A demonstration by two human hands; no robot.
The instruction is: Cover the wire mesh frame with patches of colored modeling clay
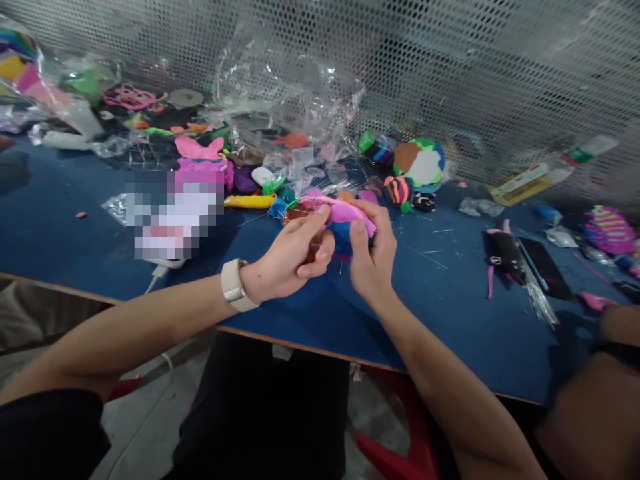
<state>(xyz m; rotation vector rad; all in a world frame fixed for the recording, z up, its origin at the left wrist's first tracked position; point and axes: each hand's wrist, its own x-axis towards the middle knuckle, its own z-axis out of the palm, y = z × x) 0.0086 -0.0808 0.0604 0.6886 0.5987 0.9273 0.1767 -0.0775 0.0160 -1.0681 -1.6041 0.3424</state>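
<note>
Blue worktop (320,310) with a brown front edge, crowded along the back. On the left, a pixelated device (177,223); just beside it, a ridged yellow strip (250,201); farther back, crumpled clear plastic (285,87). On the right, a black figure (507,257), a silvery bundle (541,301), a clear bottle (533,183).

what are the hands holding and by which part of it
A pink-blue piece: the right hand grips its right end; the left hand is at its brown left side, its hold unclear.
</note>
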